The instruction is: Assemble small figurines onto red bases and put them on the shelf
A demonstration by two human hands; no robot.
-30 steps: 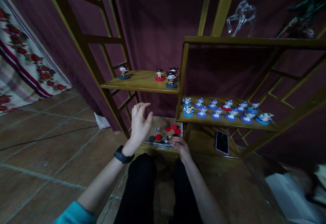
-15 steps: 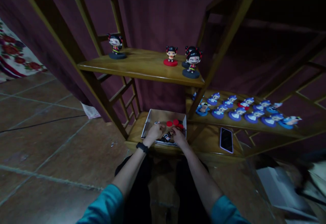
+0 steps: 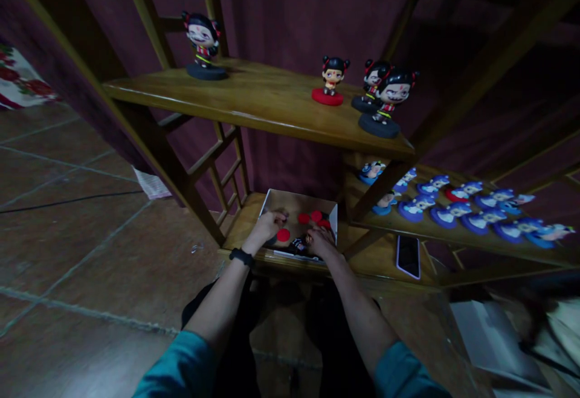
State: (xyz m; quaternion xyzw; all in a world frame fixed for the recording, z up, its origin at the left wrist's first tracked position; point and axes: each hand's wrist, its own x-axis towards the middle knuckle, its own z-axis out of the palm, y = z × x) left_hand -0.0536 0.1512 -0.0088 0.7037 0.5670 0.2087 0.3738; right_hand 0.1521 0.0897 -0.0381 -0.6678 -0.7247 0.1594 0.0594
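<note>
A shallow white box (image 3: 301,200) stands on the lowest wooden shelf, and both my hands are inside it. My left hand (image 3: 268,226), with a dark band on its wrist, is closed in a pinch over the box's left half; what its fingertips hold is too small to name. Just below those fingers lies a red disc (image 3: 283,235). Over on the right, my right hand (image 3: 321,241) has its fingers pressed together beside a dark figurine piece (image 3: 298,245). Whatever it grips is mostly hidden. More red discs (image 3: 316,217) lie behind that hand.
Black-haired figurines on round bases, one with a red base (image 3: 333,81), stand on the upper shelf (image 3: 254,99) above my hands. Several blue-and-white figurines (image 3: 448,214) fill the right shelf. A phone (image 3: 408,256) lies below them. A grey-white box (image 3: 496,337) sits on the floor.
My view has shifted closer to the shelves. My left hand has moved left inside the box, and a red disc now shows under it. My right hand stays near the dark figurine piece.
</note>
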